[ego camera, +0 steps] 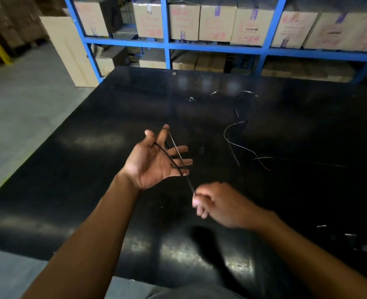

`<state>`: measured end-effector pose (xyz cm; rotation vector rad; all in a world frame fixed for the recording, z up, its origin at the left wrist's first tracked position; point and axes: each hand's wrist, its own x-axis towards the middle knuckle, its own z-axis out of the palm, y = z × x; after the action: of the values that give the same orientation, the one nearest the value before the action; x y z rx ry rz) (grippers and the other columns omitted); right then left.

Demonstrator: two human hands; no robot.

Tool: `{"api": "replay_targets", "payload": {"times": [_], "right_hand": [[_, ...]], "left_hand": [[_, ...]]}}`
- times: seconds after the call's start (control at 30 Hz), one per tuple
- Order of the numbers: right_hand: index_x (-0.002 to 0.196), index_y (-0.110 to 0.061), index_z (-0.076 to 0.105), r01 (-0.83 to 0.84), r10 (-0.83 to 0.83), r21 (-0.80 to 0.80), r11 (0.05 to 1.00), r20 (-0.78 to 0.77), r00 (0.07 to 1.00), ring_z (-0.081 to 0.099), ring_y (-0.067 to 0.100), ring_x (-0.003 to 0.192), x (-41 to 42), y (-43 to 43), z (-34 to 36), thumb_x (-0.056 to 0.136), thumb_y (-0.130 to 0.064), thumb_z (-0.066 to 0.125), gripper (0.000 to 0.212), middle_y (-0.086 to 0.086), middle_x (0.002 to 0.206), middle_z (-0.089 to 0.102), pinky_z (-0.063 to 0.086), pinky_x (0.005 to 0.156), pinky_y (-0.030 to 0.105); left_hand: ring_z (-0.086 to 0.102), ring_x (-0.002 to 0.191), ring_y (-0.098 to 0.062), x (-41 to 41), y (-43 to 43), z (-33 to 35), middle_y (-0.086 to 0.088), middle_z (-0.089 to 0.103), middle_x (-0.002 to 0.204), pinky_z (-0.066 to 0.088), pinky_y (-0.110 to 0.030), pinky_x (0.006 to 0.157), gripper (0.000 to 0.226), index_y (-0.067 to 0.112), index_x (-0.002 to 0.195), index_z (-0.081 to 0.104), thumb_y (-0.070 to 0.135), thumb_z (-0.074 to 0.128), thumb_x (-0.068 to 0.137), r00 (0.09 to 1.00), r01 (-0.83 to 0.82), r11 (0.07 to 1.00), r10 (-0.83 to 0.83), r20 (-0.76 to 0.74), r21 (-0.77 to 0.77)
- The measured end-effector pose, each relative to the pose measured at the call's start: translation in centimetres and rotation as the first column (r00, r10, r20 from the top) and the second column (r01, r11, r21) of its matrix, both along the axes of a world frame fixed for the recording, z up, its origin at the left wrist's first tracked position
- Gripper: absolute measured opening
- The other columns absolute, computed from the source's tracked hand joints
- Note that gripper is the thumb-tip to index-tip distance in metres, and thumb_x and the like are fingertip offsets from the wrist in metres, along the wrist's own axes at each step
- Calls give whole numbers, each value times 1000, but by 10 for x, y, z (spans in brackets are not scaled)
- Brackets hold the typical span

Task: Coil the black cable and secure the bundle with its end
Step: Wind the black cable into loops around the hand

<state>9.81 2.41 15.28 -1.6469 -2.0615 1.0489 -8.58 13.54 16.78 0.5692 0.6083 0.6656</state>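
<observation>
My left hand is held palm up over the black table, fingers spread, with a loop or two of the thin black cable draped across the palm and around the fingers. My right hand is closed, pinching a taut run of the cable that comes down from the left fingers. The remaining cable lies loose on the table to the right and far side, in curves that end near a small loop at the back.
A blue metal shelf rack filled with cardboard boxes stands behind the table. A tall cardboard box leans at the rack's left end. Grey concrete floor lies to the left.
</observation>
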Motion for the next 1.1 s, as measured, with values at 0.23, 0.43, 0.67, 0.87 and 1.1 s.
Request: {"api": "replay_targets", "payload": {"times": [0.23,0.43,0.67,0.87,1.1], "right_hand": [[87,-13,68,-36,44,-62,997,136,990,68,23,90,10,12,-50,93,-30,50,26,8,93,74,50,83,35],[92,-25,69,-8,-69,198,980,380,922,68,28,92,54,83,17,89,-36,55,18,4,95,73,53,80,43],[98,-26,70,-155,-15,256,954,558,830,61,18,88,48,115,78,88,-41,65,20,-2,95,68,47,73,39],[86,-23,73,-151,-115,407,901,559,821,61,14,85,52,124,96,87,-36,68,14,-14,80,66,40,96,41],[79,-22,69,-164,-181,481,861,592,785,56,10,73,55,121,105,87,-32,68,13,-12,70,64,29,113,51]], "left_hand": [[38,132,-56,2,-15,10,-25,35,153,41,-69,97,59,52,145,31,72,20,91,936,292,952,-305,176,92],[24,140,-55,1,-43,1,-21,30,157,35,-62,104,60,55,145,28,74,19,88,811,562,820,-573,121,111],[28,138,-56,1,-37,4,-22,33,155,35,-62,104,62,54,145,27,75,19,87,818,560,821,-569,85,110],[33,136,-55,11,-35,-5,-23,29,157,40,-60,101,64,51,144,33,74,21,86,801,598,801,-598,-13,37],[35,134,-57,11,-23,-22,-23,32,155,38,-64,100,61,50,141,41,73,27,86,877,473,879,-476,-65,-50]]}}
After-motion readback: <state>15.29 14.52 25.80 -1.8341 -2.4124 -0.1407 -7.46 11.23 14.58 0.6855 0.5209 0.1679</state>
